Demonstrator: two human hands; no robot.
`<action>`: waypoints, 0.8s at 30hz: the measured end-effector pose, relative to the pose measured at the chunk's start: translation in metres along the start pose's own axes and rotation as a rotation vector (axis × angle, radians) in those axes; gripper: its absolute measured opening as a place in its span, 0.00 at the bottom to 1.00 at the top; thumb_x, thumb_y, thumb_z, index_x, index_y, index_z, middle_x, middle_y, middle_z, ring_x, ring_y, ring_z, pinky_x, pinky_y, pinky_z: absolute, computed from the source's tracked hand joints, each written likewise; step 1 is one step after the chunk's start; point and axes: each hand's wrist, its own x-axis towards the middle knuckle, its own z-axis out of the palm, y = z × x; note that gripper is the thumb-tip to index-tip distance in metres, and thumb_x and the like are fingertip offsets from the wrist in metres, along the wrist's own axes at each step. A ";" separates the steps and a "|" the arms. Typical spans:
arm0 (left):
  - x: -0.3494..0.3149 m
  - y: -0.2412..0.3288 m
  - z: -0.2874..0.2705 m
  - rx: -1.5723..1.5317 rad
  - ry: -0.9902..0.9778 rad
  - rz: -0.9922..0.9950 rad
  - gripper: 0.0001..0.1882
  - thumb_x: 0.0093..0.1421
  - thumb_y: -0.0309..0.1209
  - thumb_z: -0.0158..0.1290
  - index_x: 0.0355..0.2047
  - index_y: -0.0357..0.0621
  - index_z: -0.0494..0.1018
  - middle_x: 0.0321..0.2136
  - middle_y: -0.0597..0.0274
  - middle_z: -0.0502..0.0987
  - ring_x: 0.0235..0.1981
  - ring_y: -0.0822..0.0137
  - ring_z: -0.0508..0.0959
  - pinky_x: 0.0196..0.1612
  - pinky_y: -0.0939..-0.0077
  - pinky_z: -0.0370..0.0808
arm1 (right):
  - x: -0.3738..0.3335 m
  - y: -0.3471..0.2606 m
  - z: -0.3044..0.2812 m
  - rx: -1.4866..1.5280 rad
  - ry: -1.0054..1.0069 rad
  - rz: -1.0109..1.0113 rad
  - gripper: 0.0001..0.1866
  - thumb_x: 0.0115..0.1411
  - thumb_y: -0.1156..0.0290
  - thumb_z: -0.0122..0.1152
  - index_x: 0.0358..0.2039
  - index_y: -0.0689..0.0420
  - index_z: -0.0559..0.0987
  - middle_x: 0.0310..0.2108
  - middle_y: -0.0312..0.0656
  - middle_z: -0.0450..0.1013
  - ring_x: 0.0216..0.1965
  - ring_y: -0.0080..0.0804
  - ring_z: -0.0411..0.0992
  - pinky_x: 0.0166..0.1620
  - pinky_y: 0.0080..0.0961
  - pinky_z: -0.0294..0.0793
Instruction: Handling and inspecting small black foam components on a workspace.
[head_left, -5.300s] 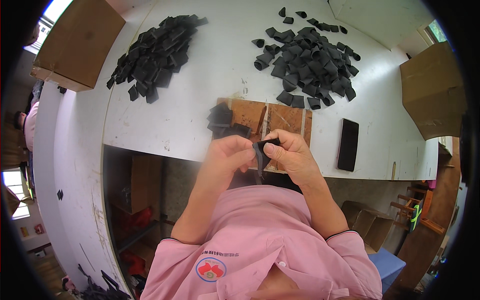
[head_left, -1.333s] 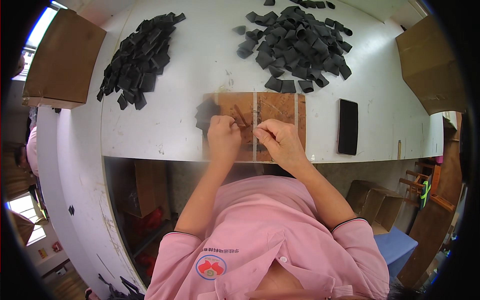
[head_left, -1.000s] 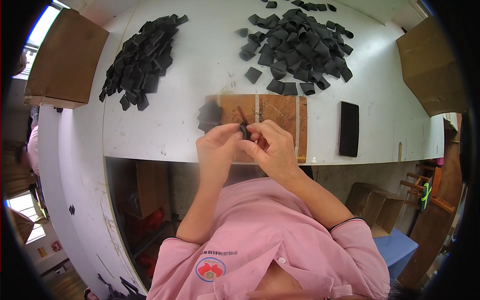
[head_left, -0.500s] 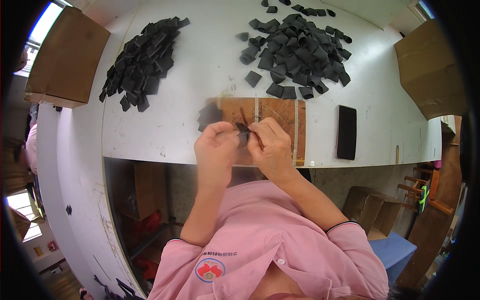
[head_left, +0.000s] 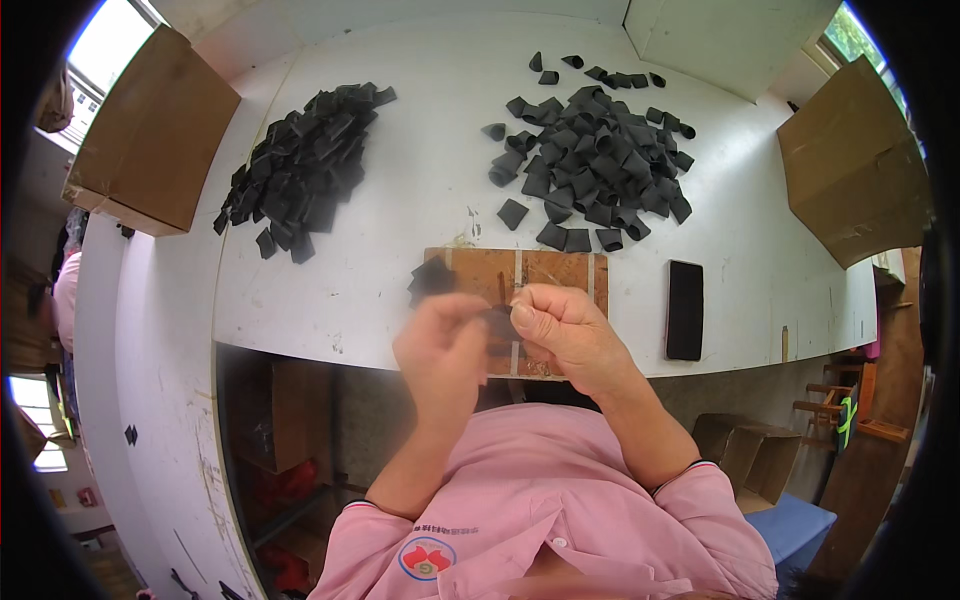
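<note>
The right hand point(head_left: 573, 335) partly hides the brown board point(head_left: 567, 268), a phone point(head_left: 685, 310) nearby.

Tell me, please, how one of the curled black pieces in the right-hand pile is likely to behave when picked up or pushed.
A curled black piece is probably light, being small and thin-walled. It seems springy rather than floppy, since its end stands open unsupported. Pushed, it would likely slide rather than roll, given its flattened shape.
</note>
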 end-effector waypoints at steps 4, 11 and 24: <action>0.036 0.001 -0.010 -1.651 -0.528 -0.581 0.11 0.53 0.18 0.38 0.38 0.29 0.63 0.24 0.52 0.71 0.04 0.79 0.60 0.06 0.88 0.52 | 0.021 -0.036 0.014 -0.400 0.007 -0.192 0.13 0.59 0.63 0.49 0.22 0.58 0.69 0.18 0.26 0.59 0.19 0.12 0.51 0.23 0.10 0.52; 0.029 -0.033 -0.010 -1.388 -0.417 -0.710 0.12 0.54 0.21 0.43 0.40 0.35 0.64 0.27 0.54 0.72 0.06 0.81 0.55 0.10 0.90 0.52 | 0.038 -0.009 -0.019 -0.276 -0.068 -0.074 0.14 0.59 0.61 0.49 0.22 0.57 0.69 0.17 0.26 0.58 0.18 0.12 0.52 0.20 0.10 0.51; 0.033 -0.016 -0.004 -1.022 -0.342 -0.384 0.17 0.52 0.19 0.47 0.44 0.32 0.62 0.25 0.59 0.69 0.13 0.80 0.62 0.15 0.88 0.60 | 0.045 -0.004 -0.019 -0.346 -0.013 -0.122 0.14 0.59 0.63 0.49 0.20 0.56 0.70 0.15 0.27 0.60 0.17 0.12 0.56 0.20 0.11 0.54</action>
